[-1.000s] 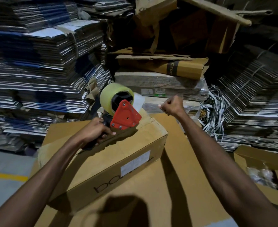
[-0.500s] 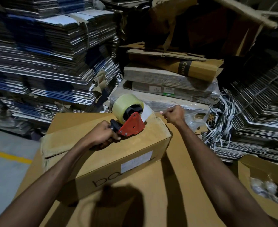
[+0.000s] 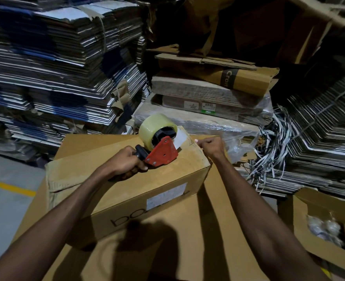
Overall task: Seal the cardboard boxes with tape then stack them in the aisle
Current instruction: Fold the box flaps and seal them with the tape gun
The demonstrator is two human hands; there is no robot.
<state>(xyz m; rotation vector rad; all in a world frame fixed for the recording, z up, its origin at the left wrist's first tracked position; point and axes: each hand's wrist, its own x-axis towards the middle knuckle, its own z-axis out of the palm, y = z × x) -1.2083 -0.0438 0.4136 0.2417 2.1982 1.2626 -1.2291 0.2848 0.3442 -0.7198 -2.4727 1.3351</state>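
Stacks of flattened cardboard [image 3: 62,63] walling off left and rear. Wrapped bundles [image 3: 208,110] crowding just behind sealed box [image 3: 127,191]. Strap tangle [image 3: 273,142] and open carton [image 3: 328,226] blocking right. Grey floor [image 3: 7,203] lying open at left. Flat cardboard bench [image 3: 188,250] lying bare in front of box, between forearms.

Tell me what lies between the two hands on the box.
Head view: between the left hand and right hand sits the red tape dispenser, resting on the box top.
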